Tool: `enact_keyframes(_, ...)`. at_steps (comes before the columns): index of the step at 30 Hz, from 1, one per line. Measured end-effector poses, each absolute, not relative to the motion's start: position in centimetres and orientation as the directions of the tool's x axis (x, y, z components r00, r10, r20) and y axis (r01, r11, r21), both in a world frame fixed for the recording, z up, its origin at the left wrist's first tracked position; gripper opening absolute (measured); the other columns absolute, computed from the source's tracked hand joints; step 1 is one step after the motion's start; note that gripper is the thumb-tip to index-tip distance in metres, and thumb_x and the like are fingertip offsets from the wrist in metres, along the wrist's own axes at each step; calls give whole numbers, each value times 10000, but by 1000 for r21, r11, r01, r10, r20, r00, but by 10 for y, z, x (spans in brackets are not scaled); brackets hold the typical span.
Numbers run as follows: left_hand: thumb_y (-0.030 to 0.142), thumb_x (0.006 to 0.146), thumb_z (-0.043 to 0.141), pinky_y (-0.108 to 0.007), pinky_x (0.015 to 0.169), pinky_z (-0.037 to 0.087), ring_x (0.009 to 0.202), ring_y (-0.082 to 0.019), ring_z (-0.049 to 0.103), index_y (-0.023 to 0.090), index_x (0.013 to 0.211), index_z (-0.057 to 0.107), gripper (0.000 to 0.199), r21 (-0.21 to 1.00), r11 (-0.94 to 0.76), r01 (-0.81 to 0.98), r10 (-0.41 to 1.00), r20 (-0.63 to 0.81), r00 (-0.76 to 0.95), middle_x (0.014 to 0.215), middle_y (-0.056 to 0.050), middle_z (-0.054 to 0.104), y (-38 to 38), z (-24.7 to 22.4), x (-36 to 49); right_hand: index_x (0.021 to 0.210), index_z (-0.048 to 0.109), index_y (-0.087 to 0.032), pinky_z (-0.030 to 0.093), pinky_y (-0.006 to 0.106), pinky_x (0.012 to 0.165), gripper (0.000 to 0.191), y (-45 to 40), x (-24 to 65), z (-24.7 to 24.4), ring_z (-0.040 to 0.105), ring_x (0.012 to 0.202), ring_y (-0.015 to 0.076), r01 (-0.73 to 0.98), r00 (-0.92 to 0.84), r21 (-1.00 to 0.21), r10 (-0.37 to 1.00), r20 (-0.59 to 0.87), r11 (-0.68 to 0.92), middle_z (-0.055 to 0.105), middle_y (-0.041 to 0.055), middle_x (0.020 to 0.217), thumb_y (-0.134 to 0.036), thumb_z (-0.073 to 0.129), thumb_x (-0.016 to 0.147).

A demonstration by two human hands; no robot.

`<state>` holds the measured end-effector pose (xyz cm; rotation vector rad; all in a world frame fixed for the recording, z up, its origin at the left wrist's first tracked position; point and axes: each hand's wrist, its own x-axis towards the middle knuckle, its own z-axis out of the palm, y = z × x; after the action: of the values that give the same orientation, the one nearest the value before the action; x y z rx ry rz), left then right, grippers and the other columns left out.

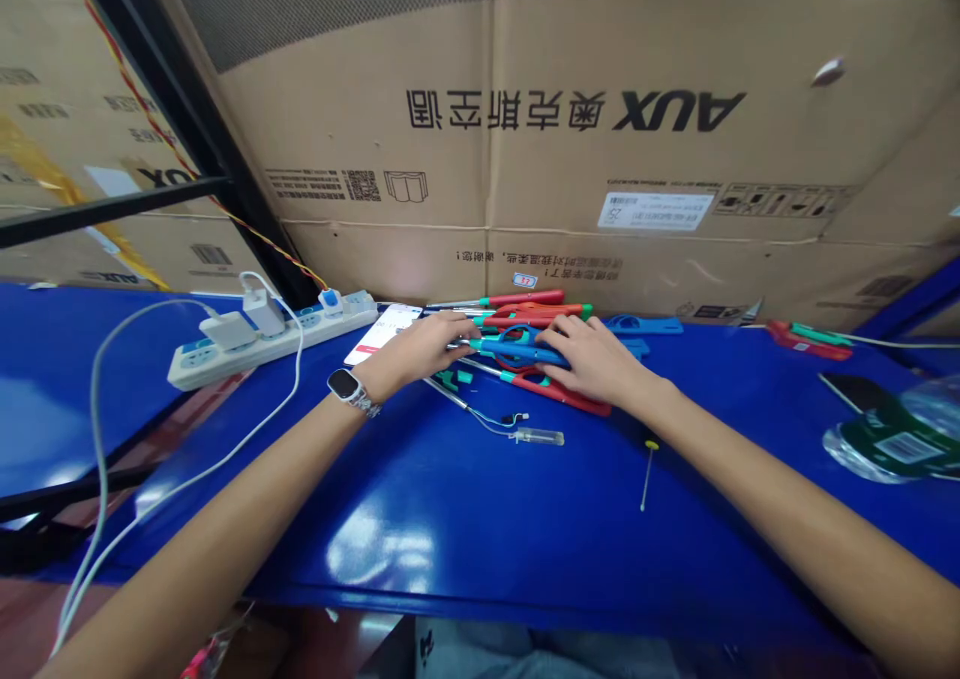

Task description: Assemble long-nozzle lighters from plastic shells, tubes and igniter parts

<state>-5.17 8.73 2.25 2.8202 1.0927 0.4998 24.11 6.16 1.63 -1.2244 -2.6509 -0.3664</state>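
Note:
A blue long-nosed lighter lies across the pile, between my two hands. My left hand, with a watch on its wrist, pinches it near the metal tube end. My right hand closes its fingers on the blue handle. Beneath and behind it are several red and green lighters, among them a red one just under my right hand. In front of my left hand lie small green plastic pieces and a metal tube with thin wires leading to a clear fuel tank.
A phone and a white power strip with cables are at the left. Blue plastic parts lie behind my right hand. A yellow-headed pin, a bottle and a dark phone are to the right. Cardboard boxes stand behind.

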Motion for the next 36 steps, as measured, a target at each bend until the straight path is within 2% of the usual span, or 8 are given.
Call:
enact_keyframes(3, 252, 991, 571, -380, 863, 548, 954, -235, 672, 174, 1075, 686, 163, 199, -744, 638, 668, 247, 702, 1089, -97, 686, 93, 17, -51, 1239, 651, -210, 422, 410, 870, 414, 57, 241, 13, 593, 1110, 306, 737, -661, 80, 692, 288, 671, 649, 131, 1229, -535, 586, 991)
enact_keyframes(5, 249, 975, 607, -390, 877, 549, 970, -248, 668, 171, 1057, 703, 149, 193, -747, 637, 665, 241, 707, 1090, -101, 677, 95, 12, -51, 1268, 641, -212, 423, 423, 895, 466, 54, 240, 10, 581, 1140, 316, 730, -666, 64, 688, 288, 680, 633, 133, 1258, -573, 603, 975)
enact_keyframes(9, 229, 964, 634, -421, 939, 539, 1031, -278, 654, 158, 1061, 727, 152, 195, -748, 635, 664, 247, 706, 1157, -123, 645, 98, 4, -52, 1345, 618, -216, 417, 433, 919, 462, 52, 238, 6, 567, 1156, 322, 731, -671, 97, 686, 282, 675, 614, 148, 1269, -539, 540, 1024)
enact_keyframes(14, 308, 958, 687, -429, 978, 536, 1076, -266, 630, 170, 1145, 703, 233, 300, -770, 563, 637, 331, 696, 1125, -109, 634, 96, -7, -59, 1475, 551, -230, 421, 475, 928, 530, 51, 238, -1, 544, 1186, 362, 748, -662, 173, 698, 272, 641, 585, 192, 1312, -539, 438, 1060)
enact_keyframes(18, 344, 1018, 601, -419, 971, 537, 1051, -243, 625, 198, 1128, 728, 222, 306, -806, 506, 590, 366, 719, 1127, -100, 627, 92, -13, -61, 1541, 495, -234, 416, 517, 980, 547, 49, 239, -6, 527, 1222, 378, 769, -635, 154, 713, 298, 620, 562, 206, 1374, -505, 361, 1084)
enact_keyframes(23, 294, 1056, 502, -467, 936, 540, 1038, -271, 613, 217, 1255, 708, 297, 169, -810, 561, 581, 359, 730, 1100, -111, 625, 88, -17, -58, 1468, 572, -229, 431, 525, 1003, 468, 48, 241, -10, 541, 1198, 354, 793, -576, 24, 737, 353, 608, 562, 182, 1336, -428, 457, 1060)
enact_keyframes(31, 275, 1027, 559, -455, 963, 541, 1080, -250, 615, 215, 1175, 687, 205, 200, -834, 514, 538, 503, 677, 1120, -89, 647, 86, -20, -58, 1383, 601, -245, 445, 539, 1007, 399, 36, 246, -9, 533, 1234, 350, 782, -523, -106, 739, 425, 615, 570, 160, 1326, -376, 524, 1014)
enact_keyframes(36, 246, 1045, 524, -443, 949, 537, 1069, -243, 619, 213, 1131, 687, 187, 161, -854, 495, 488, 578, 654, 1130, -90, 664, 78, -9, -50, 1331, 616, -232, 469, 509, 984, 351, 32, 259, -1, 559, 1195, 320, 767, -478, -185, 739, 475, 614, 601, 139, 1283, -321, 508, 1009)
